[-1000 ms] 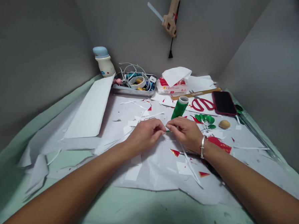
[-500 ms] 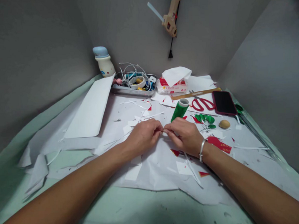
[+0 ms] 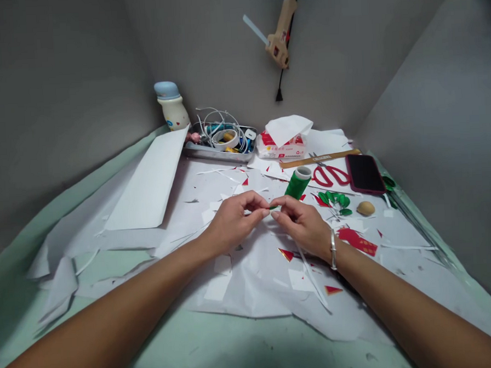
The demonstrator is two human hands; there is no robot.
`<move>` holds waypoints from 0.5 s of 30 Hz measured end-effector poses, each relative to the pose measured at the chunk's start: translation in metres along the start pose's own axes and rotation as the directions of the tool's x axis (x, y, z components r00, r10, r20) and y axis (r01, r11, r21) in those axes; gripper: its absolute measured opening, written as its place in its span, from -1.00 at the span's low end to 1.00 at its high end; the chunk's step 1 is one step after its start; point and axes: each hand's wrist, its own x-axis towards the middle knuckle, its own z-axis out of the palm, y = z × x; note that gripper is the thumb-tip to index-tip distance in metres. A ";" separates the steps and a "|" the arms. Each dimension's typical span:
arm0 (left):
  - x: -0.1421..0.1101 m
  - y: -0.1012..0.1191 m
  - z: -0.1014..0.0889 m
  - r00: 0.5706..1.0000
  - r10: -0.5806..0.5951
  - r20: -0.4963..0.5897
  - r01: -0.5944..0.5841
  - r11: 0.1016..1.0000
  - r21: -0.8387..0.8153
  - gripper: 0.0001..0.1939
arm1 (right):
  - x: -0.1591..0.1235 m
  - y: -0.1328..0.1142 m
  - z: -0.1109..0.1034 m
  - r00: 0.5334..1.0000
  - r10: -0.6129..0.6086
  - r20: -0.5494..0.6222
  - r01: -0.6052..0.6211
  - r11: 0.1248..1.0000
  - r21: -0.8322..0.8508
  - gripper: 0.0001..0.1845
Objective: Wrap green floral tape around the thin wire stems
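My left hand is closed in a pinch, thumb and forefinger on a small green leaf-shaped piece. My right hand, with a silver bangle at the wrist, meets it fingertip to fingertip, its thumb and forefinger closed around the other end of that piece. Most of the piece is hidden by the fingers. Just behind my right hand a spool of green thread leans to the right. To its right lie several green leaves with thin stems, beside a tan, rounded object.
Red-handled scissors, a ruler and a phone lie at the back right. Behind are a tissue pack, a metal tray of supplies and a bottle. A glue gun hangs above. Paper scraps litter the white sheet.
Both hands' fingers have loosened and lifted slightly, and a bit of green now shows between the fingertips. The whole view has shifted a little; the things on the table look unmoved.
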 end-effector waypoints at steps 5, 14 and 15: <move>0.000 0.001 0.000 1.000 0.004 -0.017 -0.005 0.999 -0.037 -0.90 | -0.002 -0.007 0.003 0.998 -0.004 0.069 0.003 1.000 0.014 -0.74; -0.003 -0.004 0.006 0.999 -0.029 -0.030 0.031 0.997 0.070 -0.89 | -0.002 -0.005 0.005 0.998 0.032 -0.047 -0.032 0.999 -0.011 -0.77; -0.003 -0.005 0.007 0.999 -0.028 -0.033 0.030 0.996 0.078 -0.89 | -0.002 -0.005 0.005 0.998 0.031 -0.056 -0.032 0.999 -0.009 -0.77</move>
